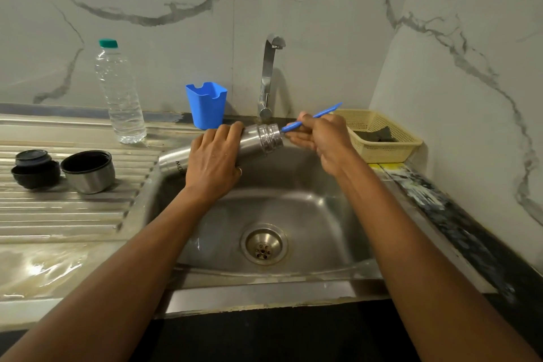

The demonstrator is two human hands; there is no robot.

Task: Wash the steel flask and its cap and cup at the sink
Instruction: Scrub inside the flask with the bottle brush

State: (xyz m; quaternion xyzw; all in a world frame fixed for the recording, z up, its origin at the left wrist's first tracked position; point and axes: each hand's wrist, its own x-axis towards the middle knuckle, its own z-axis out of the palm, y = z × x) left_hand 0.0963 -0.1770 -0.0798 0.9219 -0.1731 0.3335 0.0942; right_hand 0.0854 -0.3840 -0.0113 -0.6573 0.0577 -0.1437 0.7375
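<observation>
The steel flask (258, 139) lies nearly level over the back of the sink (308, 209), its threaded mouth pointing right. My left hand (213, 161) grips its body from above. My right hand (318, 138) pinches the blue handle of a bottle brush (323, 112), whose far end goes into the flask's mouth; the bristles are hidden inside. On the ribbed drainboard to the left stand the steel cup (88, 171), open side up, and the dark cap (34, 169).
A clear plastic water bottle (119, 94) and a blue plastic holder (206, 104) stand behind the drainboard. The tap (269, 76) rises behind the flask, with no water running. A yellow basket (382, 138) holding a dark scrubber sits at the right.
</observation>
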